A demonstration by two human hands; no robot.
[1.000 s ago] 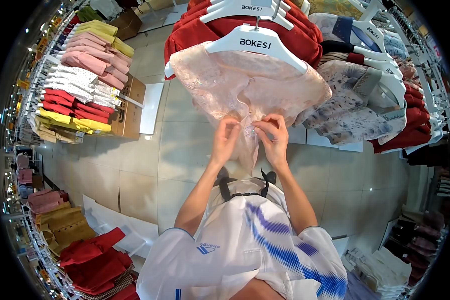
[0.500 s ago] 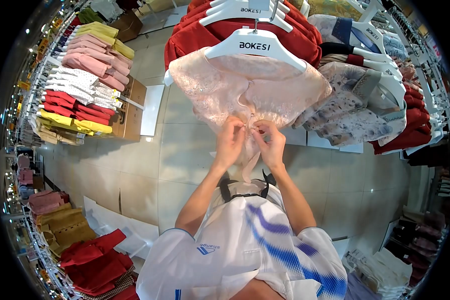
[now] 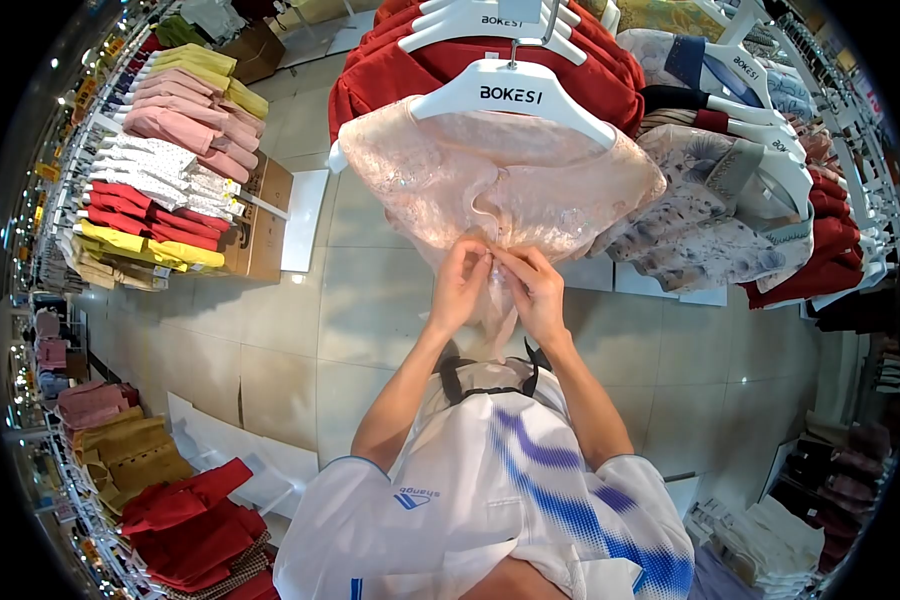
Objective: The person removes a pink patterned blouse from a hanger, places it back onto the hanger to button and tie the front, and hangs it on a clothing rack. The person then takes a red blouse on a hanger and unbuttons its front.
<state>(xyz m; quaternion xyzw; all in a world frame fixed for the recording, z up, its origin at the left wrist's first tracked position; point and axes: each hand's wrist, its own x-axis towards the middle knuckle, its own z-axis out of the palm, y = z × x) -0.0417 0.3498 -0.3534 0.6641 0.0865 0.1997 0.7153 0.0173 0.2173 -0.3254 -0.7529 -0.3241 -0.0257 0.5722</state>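
A pale pink blouse (image 3: 560, 185) with a shiny pattern hangs on a white hanger (image 3: 512, 92) marked BOKESI, in the upper middle of the view. My left hand (image 3: 460, 280) pinches the blouse's front edge, near the middle of its front. Close beside it, my right hand (image 3: 533, 285) pinches the facing edge, and the fingertips of both hands nearly touch. The small spot between the fingertips is hidden. Below the hands, the lower part of the blouse hangs down in a loose, narrow fold.
Behind the blouse hang red garments (image 3: 370, 90) on white hangers. Patterned blouses (image 3: 690, 220) hang at the right. Left, a rack holds pink shirts (image 3: 175, 125) beside a cardboard box (image 3: 268, 215). Red clothes (image 3: 185, 520) hang at the lower left, over the tiled floor (image 3: 370, 300).
My hands have come closer together at the front of the blouse, the right one moving left. The blouse's hanging lower end has shifted a little.
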